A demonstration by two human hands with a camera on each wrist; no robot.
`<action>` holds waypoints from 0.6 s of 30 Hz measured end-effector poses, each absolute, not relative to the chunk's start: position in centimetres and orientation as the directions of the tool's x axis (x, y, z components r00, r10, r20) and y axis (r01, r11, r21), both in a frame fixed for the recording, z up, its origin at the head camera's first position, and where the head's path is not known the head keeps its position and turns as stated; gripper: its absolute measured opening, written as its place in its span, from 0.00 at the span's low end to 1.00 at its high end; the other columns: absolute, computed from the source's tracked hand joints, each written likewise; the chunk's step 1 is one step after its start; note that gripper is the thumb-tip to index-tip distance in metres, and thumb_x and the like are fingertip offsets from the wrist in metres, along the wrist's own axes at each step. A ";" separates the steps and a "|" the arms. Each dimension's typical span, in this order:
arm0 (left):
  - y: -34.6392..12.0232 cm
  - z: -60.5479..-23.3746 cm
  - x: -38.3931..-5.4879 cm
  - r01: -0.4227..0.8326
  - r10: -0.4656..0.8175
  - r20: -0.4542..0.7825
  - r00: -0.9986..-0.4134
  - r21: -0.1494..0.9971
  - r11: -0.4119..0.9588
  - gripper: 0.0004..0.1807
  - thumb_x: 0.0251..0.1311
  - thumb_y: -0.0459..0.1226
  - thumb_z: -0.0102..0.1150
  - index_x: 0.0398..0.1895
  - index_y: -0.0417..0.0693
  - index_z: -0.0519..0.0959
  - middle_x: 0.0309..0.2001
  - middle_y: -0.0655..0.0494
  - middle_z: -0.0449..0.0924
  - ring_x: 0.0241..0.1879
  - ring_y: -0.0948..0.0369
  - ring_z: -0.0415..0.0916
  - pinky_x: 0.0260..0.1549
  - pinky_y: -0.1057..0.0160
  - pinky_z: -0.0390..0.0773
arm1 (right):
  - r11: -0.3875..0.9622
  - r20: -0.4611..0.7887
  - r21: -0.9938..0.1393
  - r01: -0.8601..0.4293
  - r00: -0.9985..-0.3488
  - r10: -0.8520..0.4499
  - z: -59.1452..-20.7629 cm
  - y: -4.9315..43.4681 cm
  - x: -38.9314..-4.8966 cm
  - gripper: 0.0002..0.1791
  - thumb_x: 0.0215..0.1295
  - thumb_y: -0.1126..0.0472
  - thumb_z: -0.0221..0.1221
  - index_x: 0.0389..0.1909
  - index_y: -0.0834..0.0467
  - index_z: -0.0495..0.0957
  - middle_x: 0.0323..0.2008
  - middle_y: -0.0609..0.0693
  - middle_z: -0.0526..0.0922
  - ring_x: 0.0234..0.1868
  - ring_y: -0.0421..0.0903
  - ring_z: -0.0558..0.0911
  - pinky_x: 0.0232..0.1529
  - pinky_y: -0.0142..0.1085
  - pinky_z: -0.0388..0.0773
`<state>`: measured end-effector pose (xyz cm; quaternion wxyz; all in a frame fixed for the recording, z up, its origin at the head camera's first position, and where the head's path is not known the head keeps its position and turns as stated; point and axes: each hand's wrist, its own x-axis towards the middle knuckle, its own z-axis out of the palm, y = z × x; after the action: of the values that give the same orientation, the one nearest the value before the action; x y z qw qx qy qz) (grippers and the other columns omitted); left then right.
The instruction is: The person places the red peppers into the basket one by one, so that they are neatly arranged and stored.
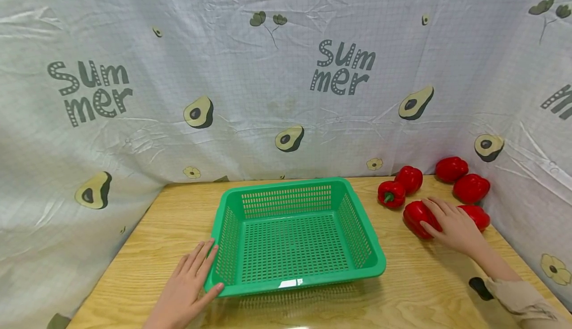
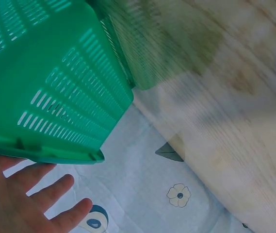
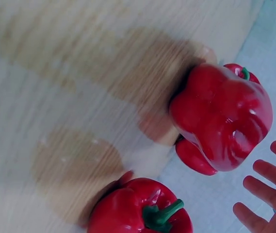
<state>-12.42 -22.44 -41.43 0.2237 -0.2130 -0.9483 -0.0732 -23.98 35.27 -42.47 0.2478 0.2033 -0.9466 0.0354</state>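
Fingers (image 3: 266, 190) of your right hand (image 1: 455, 227) stand wide over the nearest red bell pepper (image 1: 415, 219), not wrapped round it; cannot tell how firmly they touch. That pepper lies on the wooden table (image 1: 429, 279), directly under the fingertips. Second pepper (image 1: 477, 217) just right of those fingers, partly hidden by your hand. One pair of peppers (image 1: 399, 187) beyond the fingertips, leftward; another pair (image 1: 467, 185) beyond, rightward. Left hand (image 1: 185, 282): fingers straight, against the green plastic basket (image 1: 250, 289), at its left rim. Step in hand, likely: grasping the nearest pepper. Next move seems to call for curling fingers and thumb round it, left hand steadying the basket.
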 end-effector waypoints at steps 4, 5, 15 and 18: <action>-22.4 -41.6 -12.4 0.447 0.387 0.482 -0.786 0.011 0.894 0.40 0.50 0.53 0.56 0.62 0.39 0.61 0.64 0.46 0.59 0.70 0.60 0.39 0.66 0.61 0.40 | 0.924 0.458 0.047 -0.379 -0.814 -0.357 -42.5 35.1 -24.6 0.32 0.45 0.54 0.64 0.53 0.62 0.68 0.49 0.62 0.71 0.49 0.61 0.70 0.44 0.59 0.67; -22.4 -41.6 -12.5 0.450 0.393 0.488 -0.779 0.000 0.893 0.40 0.50 0.54 0.56 0.62 0.39 0.61 0.64 0.45 0.59 0.70 0.59 0.39 0.67 0.66 0.34 | 0.928 0.445 0.057 -0.368 -0.823 -0.353 -42.5 35.1 -24.7 0.32 0.46 0.53 0.64 0.53 0.62 0.68 0.49 0.62 0.71 0.49 0.61 0.70 0.45 0.59 0.66; -21.9 -41.6 -12.5 0.428 0.381 0.511 -0.771 -0.028 0.904 0.42 0.46 0.56 0.58 0.60 0.38 0.64 0.62 0.43 0.62 0.69 0.54 0.44 0.61 0.75 0.19 | 0.940 0.339 0.114 -0.322 -0.877 -0.341 -42.2 34.5 -26.0 0.31 0.52 0.48 0.59 0.54 0.62 0.69 0.49 0.64 0.70 0.50 0.63 0.69 0.47 0.61 0.64; -21.9 -41.6 -12.5 0.415 0.370 0.506 -0.779 -0.026 0.910 0.42 0.45 0.56 0.59 0.60 0.40 0.64 0.63 0.44 0.62 0.70 0.55 0.42 0.61 0.75 0.18 | 0.942 0.321 0.119 -0.313 -0.886 -0.335 -42.2 34.4 -26.3 0.31 0.53 0.46 0.58 0.53 0.62 0.69 0.49 0.66 0.70 0.49 0.64 0.69 0.48 0.61 0.63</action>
<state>-12.52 -21.88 -41.63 0.2592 -0.2081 -0.9421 -0.0435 -26.35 34.42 -42.16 0.1711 0.1668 -0.9705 -0.0321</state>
